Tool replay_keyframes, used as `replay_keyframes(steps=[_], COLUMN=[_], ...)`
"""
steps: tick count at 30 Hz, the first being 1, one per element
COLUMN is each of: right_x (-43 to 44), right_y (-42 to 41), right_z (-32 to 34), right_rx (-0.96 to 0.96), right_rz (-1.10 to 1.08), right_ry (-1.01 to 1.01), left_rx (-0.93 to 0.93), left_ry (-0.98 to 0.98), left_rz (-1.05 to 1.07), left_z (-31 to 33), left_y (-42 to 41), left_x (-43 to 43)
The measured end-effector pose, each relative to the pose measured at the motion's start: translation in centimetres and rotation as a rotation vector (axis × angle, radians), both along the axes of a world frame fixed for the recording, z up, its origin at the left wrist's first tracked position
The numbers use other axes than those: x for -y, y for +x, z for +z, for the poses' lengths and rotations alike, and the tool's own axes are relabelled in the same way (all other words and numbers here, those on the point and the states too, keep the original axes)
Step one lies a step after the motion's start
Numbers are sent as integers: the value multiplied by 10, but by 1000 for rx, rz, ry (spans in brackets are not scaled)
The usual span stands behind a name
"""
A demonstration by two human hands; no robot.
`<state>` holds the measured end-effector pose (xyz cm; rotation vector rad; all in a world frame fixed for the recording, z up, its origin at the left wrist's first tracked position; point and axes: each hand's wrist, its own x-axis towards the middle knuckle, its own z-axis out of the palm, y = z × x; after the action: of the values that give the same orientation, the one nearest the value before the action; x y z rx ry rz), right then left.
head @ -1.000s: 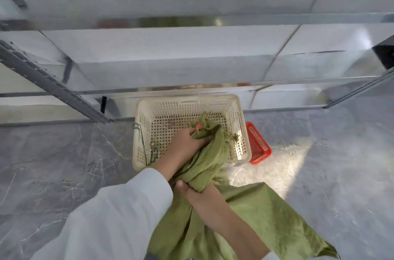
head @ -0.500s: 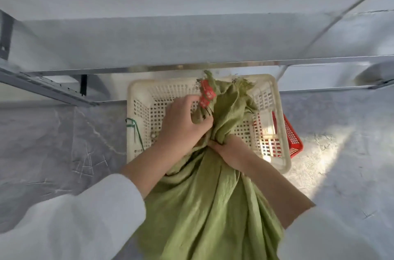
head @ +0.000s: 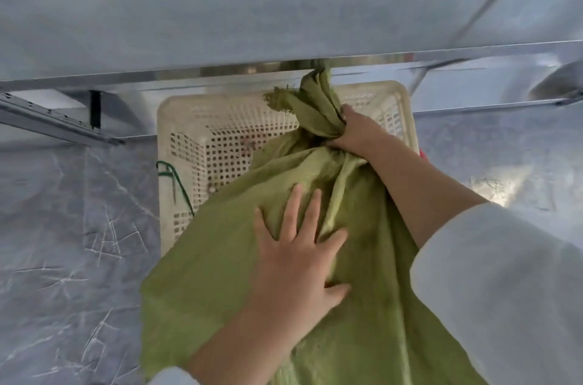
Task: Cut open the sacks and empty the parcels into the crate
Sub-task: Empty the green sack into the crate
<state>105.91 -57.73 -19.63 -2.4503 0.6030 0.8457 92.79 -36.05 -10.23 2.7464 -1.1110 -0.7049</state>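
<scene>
The olive-green woven sack (head: 205, 274) runs from the lower frame up to its bunched neck (head: 315, 107), over the cream perforated crate (head: 189, 138). The grip of the right hand (head: 356, 129) holds this neck; the left hand (head: 296, 261) lies flat below.

We see the left hand (head: 296, 261) and the right hand (head: 356, 129) bare, with the forearms (head: 419, 186) uncovered above them. We note a loose white right sleeve (head: 498, 290) of plain smooth cloth, its cuff wide around the arm, and just a white edge of the left sleeve (head: 170, 378)
</scene>
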Motion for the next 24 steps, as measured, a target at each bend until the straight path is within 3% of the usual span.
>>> replay_keyframes(steps=[3,6,8,10,13,16,18,20,21,24], right_x=[-13,-27,-34,-40,-66,-105,-119,-115,-111,-105], right_y=[-11,-28,-49,-85,-157,-220,-233,-222,-212,-180], right_z=[5,41,79,120,159,156,149,143,143,129], right_rx=[-158,96,260,271,67,237,260,205,65,-120], right_rz=[186,83,100,226,420,476,496,508,545,595], right_ry=[-64,-47,5,87,177,-10,7,-67,-67,61], left_rx=[9,-14,-112,-211,-315,-350,-309,-263,-260,-253], left_ry=[53,-15,-9,57,178,229,216,191,180,143], left_rz=[-42,-89,-12,107,112,42,54,67,84,133], left_z=[-19,-37,-52,-69,-104,-126,-133,-133,-130,-114], left_y=[12,29,49,73,105,123,129,135,138,145], left_x=[-1,16,28,36,33,26,20,18,18,21])
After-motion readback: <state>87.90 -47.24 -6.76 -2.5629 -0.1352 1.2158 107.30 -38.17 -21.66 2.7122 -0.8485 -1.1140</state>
